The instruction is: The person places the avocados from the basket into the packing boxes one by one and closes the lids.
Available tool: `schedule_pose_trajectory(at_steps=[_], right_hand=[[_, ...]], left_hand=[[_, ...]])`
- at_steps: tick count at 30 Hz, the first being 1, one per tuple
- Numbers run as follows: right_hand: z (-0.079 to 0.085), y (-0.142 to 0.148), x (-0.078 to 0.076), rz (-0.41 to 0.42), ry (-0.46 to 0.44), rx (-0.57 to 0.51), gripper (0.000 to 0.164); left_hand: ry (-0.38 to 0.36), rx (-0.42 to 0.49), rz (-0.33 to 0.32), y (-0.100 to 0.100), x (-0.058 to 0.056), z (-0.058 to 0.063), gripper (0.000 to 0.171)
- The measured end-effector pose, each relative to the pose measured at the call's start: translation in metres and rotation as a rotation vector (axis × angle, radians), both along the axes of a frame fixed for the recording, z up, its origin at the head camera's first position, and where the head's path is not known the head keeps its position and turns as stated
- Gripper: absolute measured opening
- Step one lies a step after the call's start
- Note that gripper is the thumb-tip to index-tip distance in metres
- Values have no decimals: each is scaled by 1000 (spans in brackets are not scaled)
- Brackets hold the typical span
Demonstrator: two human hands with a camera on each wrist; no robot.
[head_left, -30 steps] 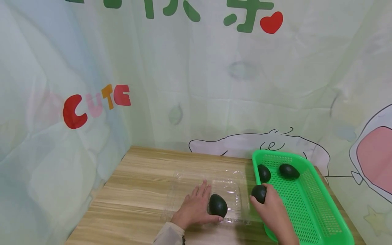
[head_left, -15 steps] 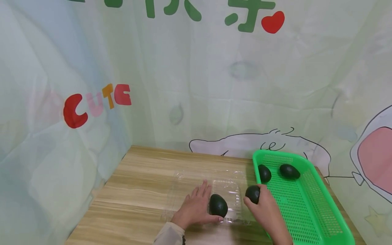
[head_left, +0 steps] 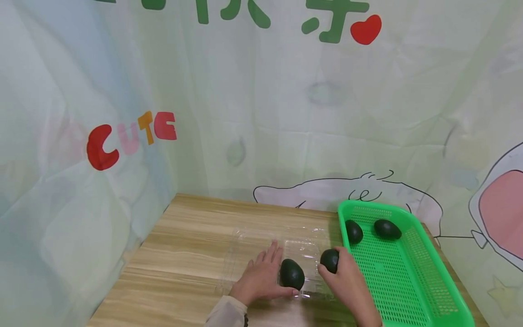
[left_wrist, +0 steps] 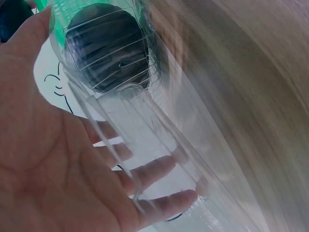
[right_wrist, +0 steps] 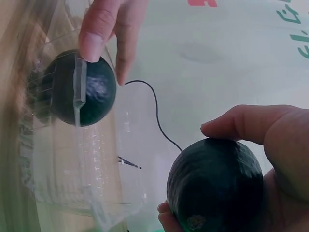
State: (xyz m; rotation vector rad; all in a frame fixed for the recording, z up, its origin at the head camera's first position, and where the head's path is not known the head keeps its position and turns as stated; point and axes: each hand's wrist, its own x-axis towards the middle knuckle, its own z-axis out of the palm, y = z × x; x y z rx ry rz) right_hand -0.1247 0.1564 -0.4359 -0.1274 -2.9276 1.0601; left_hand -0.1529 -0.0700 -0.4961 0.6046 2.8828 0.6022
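Note:
A clear plastic clamshell box (head_left: pixel 312 272) lies opened out on the table. Inside its right part sits one dark green avocado (head_left: pixel 292 274), seen through the ribbed plastic wall in the left wrist view. My left hand (head_left: pixel 258 281) rests on the box with fingers spread and nearly straight, the thumb along the near edge beside that avocado. In my right hand (head_left: pixel 347 279) is a second avocado (right_wrist: pixel 217 186), gripped between thumb and fingers. It is held over the right side of the box, apart from the first avocado.
A green plastic basket (head_left: pixel 439 277) stands at the right of the wooden table (head_left: pixel 184 254). Two more avocados lie at its far end, one avocado (head_left: pixel 353 232) by the left wall and another avocado (head_left: pixel 387 230) to its right. A printed cloth (head_left: pixel 286 136) hangs behind.
My right hand has moved left with its avocado, from the basket's left rim to over the box's right side. The left hand and the avocado in the box stay in place.

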Motion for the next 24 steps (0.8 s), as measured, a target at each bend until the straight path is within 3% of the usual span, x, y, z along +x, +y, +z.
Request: schedule_pose_trajectory(at_steps=[24], right_hand=[[-35,-20,-6,25,13,45,70]], left_hand=[[-15,-21,1,0,-1,-1,124]])
